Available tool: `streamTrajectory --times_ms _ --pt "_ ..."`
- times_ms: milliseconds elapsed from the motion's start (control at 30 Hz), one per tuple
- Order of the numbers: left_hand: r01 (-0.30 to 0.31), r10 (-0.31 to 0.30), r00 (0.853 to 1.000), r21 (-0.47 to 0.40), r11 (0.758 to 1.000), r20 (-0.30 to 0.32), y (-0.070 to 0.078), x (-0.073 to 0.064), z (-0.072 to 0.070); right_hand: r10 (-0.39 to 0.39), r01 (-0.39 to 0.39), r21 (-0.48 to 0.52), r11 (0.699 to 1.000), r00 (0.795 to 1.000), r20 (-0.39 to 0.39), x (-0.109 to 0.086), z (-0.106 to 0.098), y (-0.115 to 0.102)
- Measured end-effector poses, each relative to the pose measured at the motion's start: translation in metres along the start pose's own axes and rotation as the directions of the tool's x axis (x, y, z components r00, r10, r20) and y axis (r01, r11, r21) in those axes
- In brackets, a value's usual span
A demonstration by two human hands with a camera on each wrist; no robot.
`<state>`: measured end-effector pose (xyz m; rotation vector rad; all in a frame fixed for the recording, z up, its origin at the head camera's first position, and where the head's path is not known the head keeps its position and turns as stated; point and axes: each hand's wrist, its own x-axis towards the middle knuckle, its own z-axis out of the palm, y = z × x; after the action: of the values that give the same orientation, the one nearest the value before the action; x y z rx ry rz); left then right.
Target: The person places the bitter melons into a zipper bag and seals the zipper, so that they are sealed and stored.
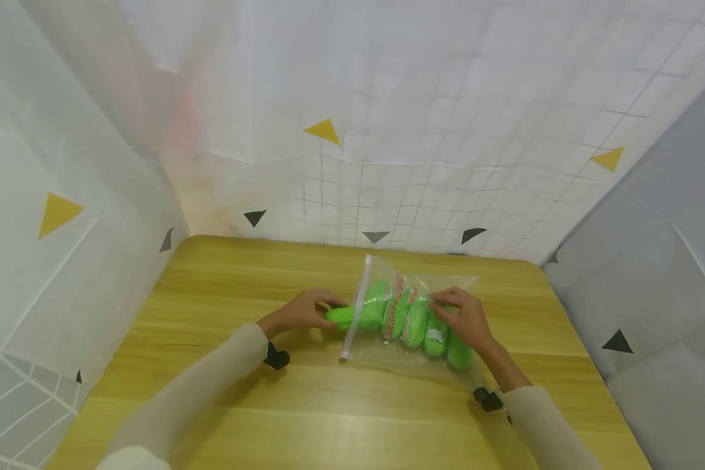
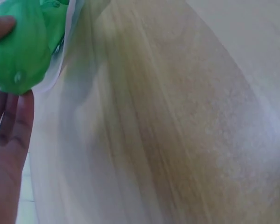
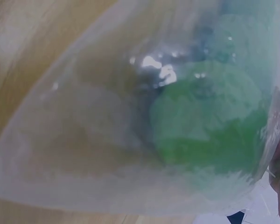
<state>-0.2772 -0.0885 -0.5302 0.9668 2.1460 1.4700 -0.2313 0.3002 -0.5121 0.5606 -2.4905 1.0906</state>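
Observation:
A clear zip bag [image 1: 361,349] with red lettering lies on the table, its white-edged mouth facing left. Several bright green, bumpy, cucumber-like pieces [image 1: 414,326] sit side by side inside. One cucumber-like piece [image 1: 339,317] sticks out of the mouth, and my left hand [image 1: 302,311] grips its outer end between thumb and fingers. In the left wrist view its rounded end [image 2: 21,60] shows above my fingertips [image 2: 23,105]. My right hand [image 1: 465,320] pinches the plastic at the bag's right part. Clear film [image 3: 84,149] covers most of the right wrist view.
The wooden table [image 1: 329,418] extends around the bag on every side. White patterned sheets [image 1: 423,130] stand along its back edge and both sides. A black wrist mount [image 1: 277,357] hangs under each forearm.

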Motion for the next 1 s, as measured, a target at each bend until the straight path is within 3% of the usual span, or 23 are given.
streamTrajectory --times_ms 300,533,800,1000 --pt "0.037 -0.037 0.995 -0.007 0.999 0.090 -0.001 0.001 0.000 0.022 -0.022 -0.017 1.000 1.000 0.016 0.001 -0.001 -0.001" --pt "0.064 -0.064 0.991 0.003 0.998 0.116 0.004 0.005 0.000 -0.010 0.010 -0.014 1.000 1.000 0.005 0.000 -0.001 0.000" --pt "0.054 -0.060 0.989 0.049 0.997 0.135 0.015 0.015 -0.002 -0.033 0.033 0.001 0.999 0.999 -0.012 0.001 -0.004 -0.002" --pt "0.030 -0.034 0.981 0.021 0.999 0.189 0.021 0.022 0.003 -0.056 0.056 0.005 0.998 0.998 -0.020 0.003 -0.004 -0.006"
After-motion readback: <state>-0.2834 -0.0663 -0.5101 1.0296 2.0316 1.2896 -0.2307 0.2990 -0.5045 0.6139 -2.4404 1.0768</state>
